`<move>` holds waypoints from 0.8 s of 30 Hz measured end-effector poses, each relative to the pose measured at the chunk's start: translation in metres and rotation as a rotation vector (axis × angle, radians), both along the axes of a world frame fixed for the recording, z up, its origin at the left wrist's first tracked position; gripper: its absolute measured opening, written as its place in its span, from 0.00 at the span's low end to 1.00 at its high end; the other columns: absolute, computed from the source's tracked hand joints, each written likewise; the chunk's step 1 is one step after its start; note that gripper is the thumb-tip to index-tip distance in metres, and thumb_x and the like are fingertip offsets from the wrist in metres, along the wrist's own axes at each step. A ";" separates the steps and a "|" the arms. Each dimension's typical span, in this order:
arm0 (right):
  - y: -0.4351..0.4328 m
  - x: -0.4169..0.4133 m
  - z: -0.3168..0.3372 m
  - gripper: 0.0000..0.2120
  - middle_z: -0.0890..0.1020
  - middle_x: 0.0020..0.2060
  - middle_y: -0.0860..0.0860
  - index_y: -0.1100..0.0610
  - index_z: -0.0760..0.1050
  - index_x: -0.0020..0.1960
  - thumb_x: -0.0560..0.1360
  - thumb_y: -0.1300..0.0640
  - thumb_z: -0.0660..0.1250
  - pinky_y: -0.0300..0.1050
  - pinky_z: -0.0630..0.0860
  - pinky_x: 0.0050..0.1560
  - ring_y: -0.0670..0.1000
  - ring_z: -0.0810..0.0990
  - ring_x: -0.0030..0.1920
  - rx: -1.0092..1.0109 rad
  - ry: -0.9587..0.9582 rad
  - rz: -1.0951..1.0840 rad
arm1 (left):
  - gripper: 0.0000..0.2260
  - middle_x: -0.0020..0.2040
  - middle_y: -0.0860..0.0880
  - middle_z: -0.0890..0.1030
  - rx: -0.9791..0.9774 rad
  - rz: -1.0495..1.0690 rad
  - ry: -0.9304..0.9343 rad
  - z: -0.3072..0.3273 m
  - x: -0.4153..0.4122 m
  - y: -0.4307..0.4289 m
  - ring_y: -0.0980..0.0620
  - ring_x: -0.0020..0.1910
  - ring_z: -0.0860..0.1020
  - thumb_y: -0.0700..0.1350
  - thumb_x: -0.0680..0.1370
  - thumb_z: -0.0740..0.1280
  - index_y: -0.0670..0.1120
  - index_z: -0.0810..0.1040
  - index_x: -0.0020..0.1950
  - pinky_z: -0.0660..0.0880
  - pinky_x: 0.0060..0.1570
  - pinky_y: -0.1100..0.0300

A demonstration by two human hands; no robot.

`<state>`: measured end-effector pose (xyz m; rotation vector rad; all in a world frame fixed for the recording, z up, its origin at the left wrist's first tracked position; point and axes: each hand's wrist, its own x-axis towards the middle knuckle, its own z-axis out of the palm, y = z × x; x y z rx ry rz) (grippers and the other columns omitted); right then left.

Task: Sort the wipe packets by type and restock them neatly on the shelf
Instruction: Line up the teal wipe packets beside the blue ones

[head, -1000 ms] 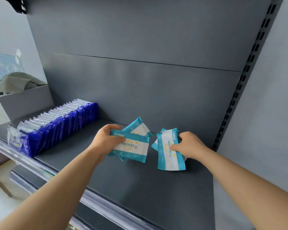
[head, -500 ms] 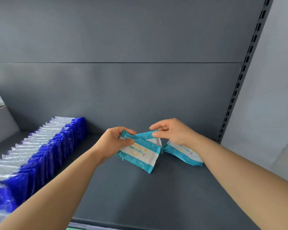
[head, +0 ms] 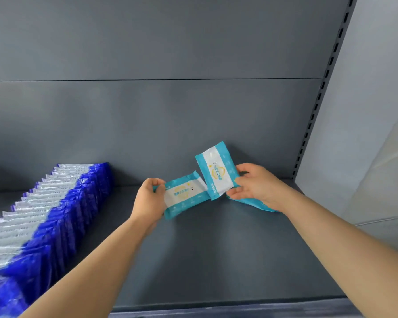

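While sorting at the shelf (head: 216, 260) rear edge: left hand (head: 148, 200) pinching a flat teal packet (head: 184, 193) by its end seal; right hand (head: 255, 187) gripping an upright teal packet (head: 217, 171) over another. Soft, light, slippery film; grip seams. Blue packet row (head: 62, 203) along left edge.

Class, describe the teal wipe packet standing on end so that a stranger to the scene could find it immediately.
Start at the grey shelf and skip the long row of dark blue packets on its left. Near the back right, the right hand holds an upright teal packet. Unlike the teal packet in the left hand, it stands tall, print running sideways.
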<state>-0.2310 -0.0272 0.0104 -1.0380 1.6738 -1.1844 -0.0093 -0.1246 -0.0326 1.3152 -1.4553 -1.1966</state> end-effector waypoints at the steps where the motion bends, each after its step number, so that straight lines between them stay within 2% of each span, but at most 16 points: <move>1: 0.001 0.005 -0.005 0.13 0.82 0.52 0.58 0.61 0.71 0.63 0.79 0.67 0.58 0.46 0.82 0.47 0.53 0.86 0.44 0.017 -0.023 0.021 | 0.05 0.49 0.44 0.79 0.052 -0.009 0.100 0.001 -0.007 0.005 0.50 0.39 0.79 0.42 0.82 0.57 0.47 0.72 0.50 0.72 0.31 0.59; 4: 0.000 0.016 -0.017 0.13 0.82 0.54 0.56 0.62 0.73 0.62 0.79 0.67 0.59 0.47 0.82 0.49 0.52 0.85 0.46 0.036 -0.056 0.001 | 0.04 0.50 0.45 0.79 0.181 -0.051 0.360 0.008 -0.024 0.020 0.46 0.46 0.82 0.43 0.82 0.57 0.46 0.69 0.49 0.78 0.43 0.48; 7: 0.001 0.023 -0.022 0.09 0.83 0.51 0.56 0.64 0.75 0.57 0.78 0.67 0.61 0.47 0.82 0.48 0.53 0.85 0.45 0.030 -0.102 -0.074 | 0.03 0.52 0.44 0.79 0.183 -0.117 0.510 0.009 -0.029 0.028 0.46 0.46 0.80 0.43 0.81 0.62 0.46 0.68 0.50 0.76 0.47 0.47; 9: 0.001 0.030 -0.023 0.07 0.84 0.47 0.58 0.64 0.77 0.54 0.77 0.66 0.64 0.46 0.82 0.45 0.55 0.86 0.44 0.012 -0.125 -0.095 | 0.12 0.54 0.44 0.80 0.144 -0.182 0.534 0.006 -0.031 0.032 0.45 0.51 0.81 0.42 0.76 0.70 0.47 0.68 0.53 0.76 0.53 0.45; 11: 0.002 0.037 -0.023 0.05 0.84 0.43 0.58 0.63 0.78 0.49 0.77 0.62 0.66 0.46 0.82 0.43 0.55 0.86 0.42 0.000 -0.103 -0.090 | 0.21 0.55 0.45 0.80 0.110 -0.203 0.486 0.003 -0.035 0.033 0.45 0.53 0.81 0.39 0.69 0.76 0.49 0.67 0.53 0.77 0.55 0.45; 13: 0.003 0.041 -0.021 0.06 0.84 0.40 0.57 0.62 0.78 0.48 0.76 0.59 0.68 0.45 0.82 0.41 0.54 0.86 0.40 0.002 -0.048 -0.067 | 0.23 0.55 0.45 0.81 0.084 -0.196 0.430 0.003 -0.037 0.032 0.46 0.52 0.81 0.38 0.68 0.77 0.48 0.69 0.55 0.77 0.53 0.47; 15: 0.004 0.040 -0.019 0.06 0.84 0.39 0.55 0.61 0.79 0.47 0.75 0.58 0.69 0.43 0.82 0.40 0.51 0.85 0.38 0.003 0.043 -0.042 | 0.21 0.54 0.44 0.82 0.069 -0.196 0.400 0.003 -0.037 0.027 0.45 0.52 0.82 0.40 0.69 0.76 0.45 0.71 0.57 0.78 0.52 0.46; 18: 0.007 0.026 -0.016 0.04 0.84 0.41 0.50 0.56 0.80 0.47 0.74 0.57 0.71 0.40 0.80 0.44 0.46 0.83 0.41 -0.016 0.176 -0.102 | 0.14 0.52 0.46 0.83 0.098 -0.136 0.411 0.000 -0.035 0.018 0.46 0.51 0.82 0.37 0.73 0.71 0.45 0.74 0.56 0.79 0.52 0.48; 20: 0.007 0.003 -0.018 0.09 0.83 0.47 0.48 0.55 0.80 0.52 0.73 0.55 0.71 0.41 0.77 0.52 0.47 0.82 0.49 -0.013 0.385 -0.200 | 0.12 0.50 0.48 0.83 0.092 -0.076 0.348 -0.002 -0.034 0.011 0.48 0.48 0.82 0.36 0.73 0.70 0.48 0.74 0.52 0.80 0.50 0.50; 22: 0.009 -0.021 -0.020 0.18 0.80 0.58 0.50 0.54 0.77 0.61 0.73 0.54 0.70 0.46 0.73 0.61 0.50 0.77 0.59 0.086 0.651 -0.241 | 0.11 0.48 0.51 0.82 0.051 -0.019 0.247 -0.006 -0.031 0.005 0.52 0.44 0.81 0.37 0.73 0.69 0.48 0.73 0.52 0.80 0.45 0.54; 24: 0.013 -0.037 -0.022 0.25 0.75 0.64 0.51 0.54 0.72 0.67 0.71 0.51 0.71 0.47 0.71 0.62 0.53 0.74 0.63 0.252 0.833 -0.218 | 0.10 0.47 0.52 0.80 -0.010 0.027 0.142 -0.010 -0.028 0.001 0.55 0.40 0.79 0.37 0.75 0.66 0.48 0.72 0.54 0.75 0.37 0.60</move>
